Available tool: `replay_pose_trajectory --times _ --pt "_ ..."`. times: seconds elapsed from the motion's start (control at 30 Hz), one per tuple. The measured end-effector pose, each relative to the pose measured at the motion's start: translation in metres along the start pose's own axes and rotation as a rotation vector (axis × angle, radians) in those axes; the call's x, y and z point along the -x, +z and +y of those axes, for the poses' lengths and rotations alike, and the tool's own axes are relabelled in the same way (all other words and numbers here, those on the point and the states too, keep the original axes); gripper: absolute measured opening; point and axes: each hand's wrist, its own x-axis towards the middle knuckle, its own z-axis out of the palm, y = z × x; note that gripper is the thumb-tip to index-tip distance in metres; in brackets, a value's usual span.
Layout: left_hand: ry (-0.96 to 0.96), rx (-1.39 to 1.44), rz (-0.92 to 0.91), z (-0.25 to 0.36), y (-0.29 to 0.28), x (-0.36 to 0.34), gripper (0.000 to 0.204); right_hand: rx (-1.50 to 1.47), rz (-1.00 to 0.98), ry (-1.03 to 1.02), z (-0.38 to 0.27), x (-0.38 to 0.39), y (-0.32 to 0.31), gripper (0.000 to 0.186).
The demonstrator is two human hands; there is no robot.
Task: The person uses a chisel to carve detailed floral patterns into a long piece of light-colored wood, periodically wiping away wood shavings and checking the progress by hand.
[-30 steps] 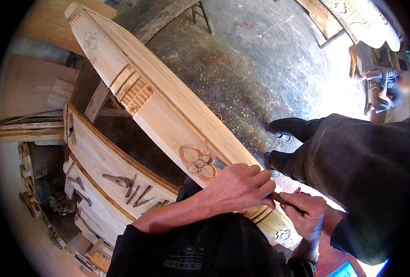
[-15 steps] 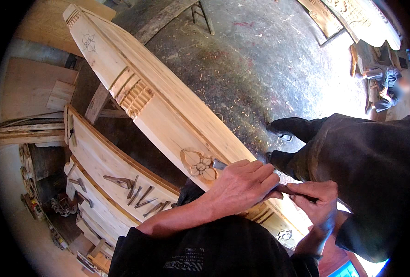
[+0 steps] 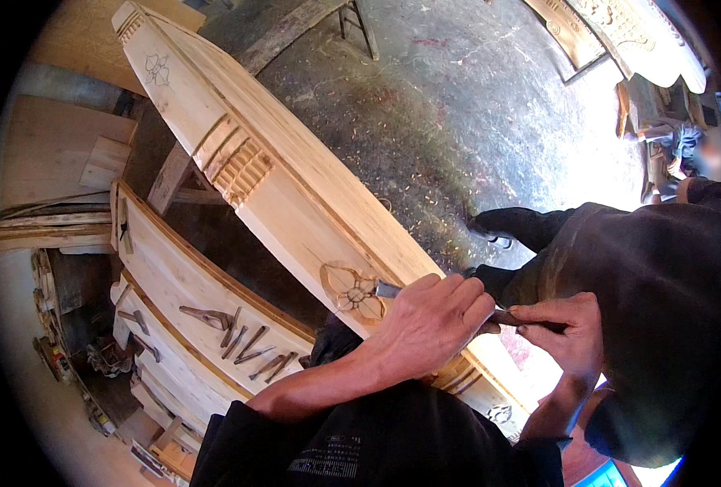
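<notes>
My left hand is closed around the shaft of a wood chisel, its metal blade showing beyond the knuckles. The blade tip meets the right edge of a carved flower on a long pale wooden beam. Behind it, my right hand grips the dark handle, thumb and fingers pressed on it. Grooved bands are cut farther up the beam, and a pencilled flower marks its far end. My left hand hides the middle of the tool.
At the left lies a curved plank with several chisels and a wooden-bodied tool on it. A person in dark clothes stands close on the right; another person sits farther back. Wood chips dot the concrete floor.
My right hand has shifted slightly right and up along the handle, and a little more of the handle shows between my hands. The blade stays at the flower. The seated person has moved.
</notes>
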Motion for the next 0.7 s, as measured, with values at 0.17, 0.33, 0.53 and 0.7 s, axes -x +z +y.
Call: replay_pose_trajectory --times 0.17,0.33,0.53,0.7 --pt "-0.006 0.021 -0.008 0.001 -0.002 -0.001 0.030 0.051 -0.030 -0.019 0.001 0.000 -0.001 0.027" --pt "0.039 -0.004 0.038 -0.001 -0.002 0.000 0.028 0.176 0.005 -0.148 -0.011 0.001 0.001 0.025" --pt "0.139 -0.157 0.040 0.005 -0.002 0.012 0.028 0.408 0.016 -0.287 -0.026 0.014 0.002 0.023" --pt "0.216 -0.152 -0.032 0.005 0.003 0.014 0.030 0.231 0.071 -0.045 -0.017 0.037 0.016 0.022"
